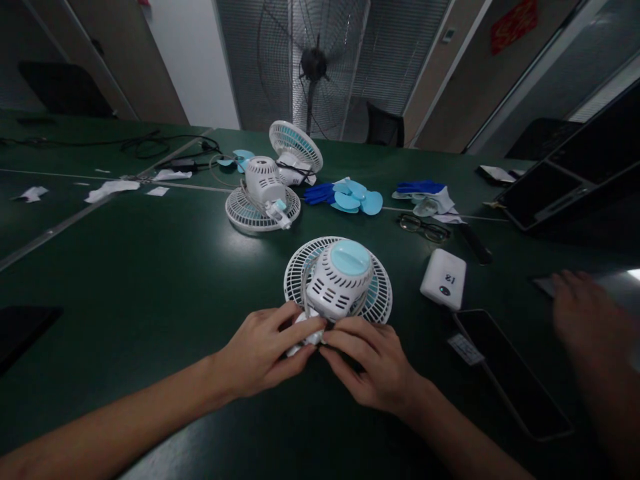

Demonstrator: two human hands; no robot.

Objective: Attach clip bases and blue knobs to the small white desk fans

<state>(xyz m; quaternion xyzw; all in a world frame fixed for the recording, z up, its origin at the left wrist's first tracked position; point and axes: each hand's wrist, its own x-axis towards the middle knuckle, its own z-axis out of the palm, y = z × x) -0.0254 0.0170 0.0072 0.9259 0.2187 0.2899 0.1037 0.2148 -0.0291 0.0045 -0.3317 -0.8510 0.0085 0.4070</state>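
At the lower left edge of the frame lies a dark flat object (27, 333), and a wide stretch of green tabletop (150, 280) runs from it to the fan in the lower middle. Paper scraps (113, 191) lie beyond that stretch, at the upper left, along a seam in the table. In the upper middle, a second fan (265, 180) rests grille-down, with a third fan (296, 150) tilted just behind it. A strip of green separates this pair from the nearer fan (340, 287), which lies on its grille, its light blue cap facing up. Blue blades (357, 198) sit farther back, overlapping a blue glove (320, 193). To the right the room narrows: glasses (424, 228), a white box (444, 279) and a phone (513, 373) stand in a slanting row, a short gap from the fan. At the right edge is another person's blurred hand (593, 310).

The left hand (270, 347) closes its fingers and thumb round a small white part (311, 335) at the near end of the fan. The right hand (373, 360) meets it from the other side, fingertips drawn narrow in a pinch on the part's right end; the exact contact is partly hidden.
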